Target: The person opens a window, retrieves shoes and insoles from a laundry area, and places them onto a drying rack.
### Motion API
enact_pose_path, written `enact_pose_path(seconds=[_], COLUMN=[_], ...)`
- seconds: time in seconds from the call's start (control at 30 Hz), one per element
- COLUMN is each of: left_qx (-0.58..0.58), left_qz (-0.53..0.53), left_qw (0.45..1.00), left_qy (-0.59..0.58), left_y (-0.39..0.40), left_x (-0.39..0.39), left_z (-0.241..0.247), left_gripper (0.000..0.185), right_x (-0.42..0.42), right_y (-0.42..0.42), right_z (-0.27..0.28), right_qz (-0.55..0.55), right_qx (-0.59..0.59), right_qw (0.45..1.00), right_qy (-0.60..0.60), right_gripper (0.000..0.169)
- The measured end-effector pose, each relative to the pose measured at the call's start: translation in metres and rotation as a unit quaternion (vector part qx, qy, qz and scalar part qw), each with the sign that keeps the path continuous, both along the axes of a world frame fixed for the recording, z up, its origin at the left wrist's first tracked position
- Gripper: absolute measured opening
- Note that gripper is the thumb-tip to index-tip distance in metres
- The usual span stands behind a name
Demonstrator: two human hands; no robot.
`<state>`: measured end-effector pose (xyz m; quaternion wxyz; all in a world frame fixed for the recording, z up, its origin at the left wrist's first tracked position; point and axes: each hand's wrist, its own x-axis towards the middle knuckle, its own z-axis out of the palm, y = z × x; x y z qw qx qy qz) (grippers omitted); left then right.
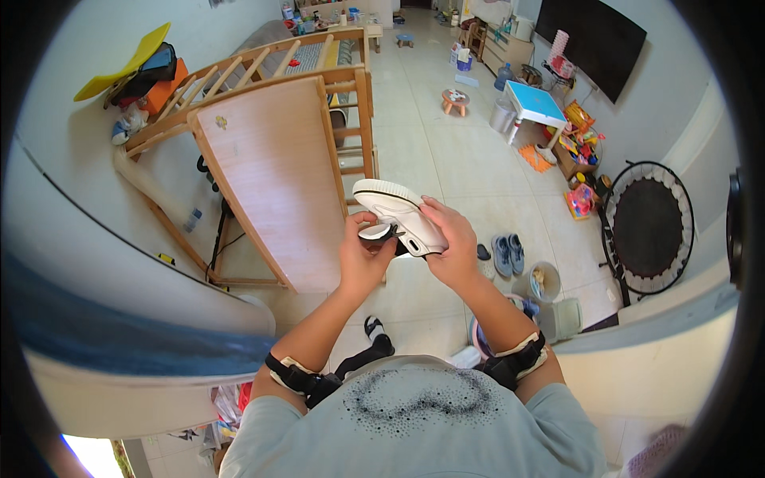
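A white shoe (397, 215) with black trim is held up in front of my chest, its pale ribbed sole edge turned up and away. My right hand (452, 242) grips it at the right side, fingers over the sole edge and thumb lower down. My left hand (366, 254) pinches a white-and-black strap or flap (376, 232) at the shoe's left side between fingers and thumb. The inside of the shoe is mostly hidden.
A wooden bed frame with a pale panel (269, 179) stands at the left. Blue-grey shoes (508, 255), a waste bin (544, 281) and a small trampoline (648, 227) are on the right. Farther off are a blue-topped table (535, 103) and a round stool (456, 99).
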<state>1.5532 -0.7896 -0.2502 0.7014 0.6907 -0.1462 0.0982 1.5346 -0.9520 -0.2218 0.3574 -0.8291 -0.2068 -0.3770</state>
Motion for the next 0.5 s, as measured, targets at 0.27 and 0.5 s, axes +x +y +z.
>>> enact_pose_path(seconds=[0.27,0.5], left_qx=[-0.063,-0.071], left_qz=[0.030,0.005], left_qw=[0.997,0.997], left_qy=[-0.031,-0.014], left_y=[0.014,0.027], left_x=[0.146,0.231], left_z=[0.028,0.059], left_gripper=[0.038,0.044], right_x=[0.123,0.284], right_y=[0.009,-0.018], right_z=[0.028,0.047], right_qz=[0.064,0.176], right_qx=[-0.026,0.050], right_qw=[0.993,0.971], right_qy=[0.093,0.155], right_gripper=[0.066,0.052])
